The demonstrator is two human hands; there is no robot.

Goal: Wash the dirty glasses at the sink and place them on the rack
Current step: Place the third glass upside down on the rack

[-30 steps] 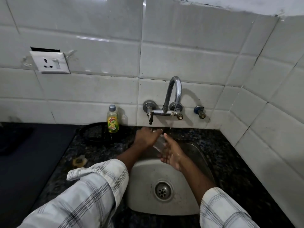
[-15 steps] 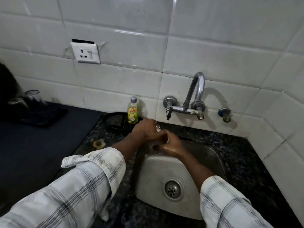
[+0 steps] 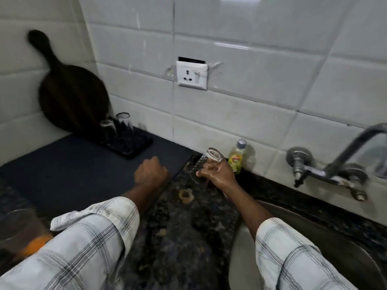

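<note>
Gripping one wet glass, right hand; left hand fisted, empty; two glasses on rack.

White, grey-checked shirt sleeves rolled above bare forearms

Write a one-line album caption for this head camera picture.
Right hand carries a wet glass from the sink toward the rack.
</note>
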